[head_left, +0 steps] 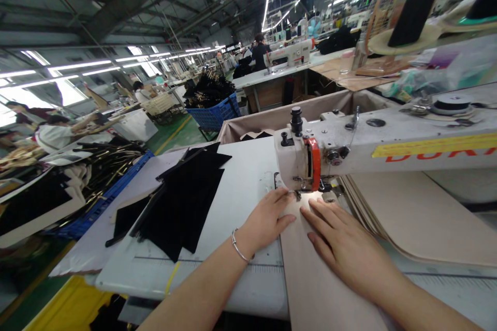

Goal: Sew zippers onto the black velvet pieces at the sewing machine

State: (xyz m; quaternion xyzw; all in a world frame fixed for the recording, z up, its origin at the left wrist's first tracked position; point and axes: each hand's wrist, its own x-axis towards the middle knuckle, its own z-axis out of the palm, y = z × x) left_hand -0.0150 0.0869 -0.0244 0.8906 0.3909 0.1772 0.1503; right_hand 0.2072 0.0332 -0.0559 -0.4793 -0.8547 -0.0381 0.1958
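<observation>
Pressing beige panel (310, 269) edge flat: left hand (267, 220), right hand (349, 248).

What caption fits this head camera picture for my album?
Both hands, left hand and right hand, press flat on beige material under a sewing machine.

Garment factory, probably, sewing machines (380, 145), worktables (248, 176)
</observation>
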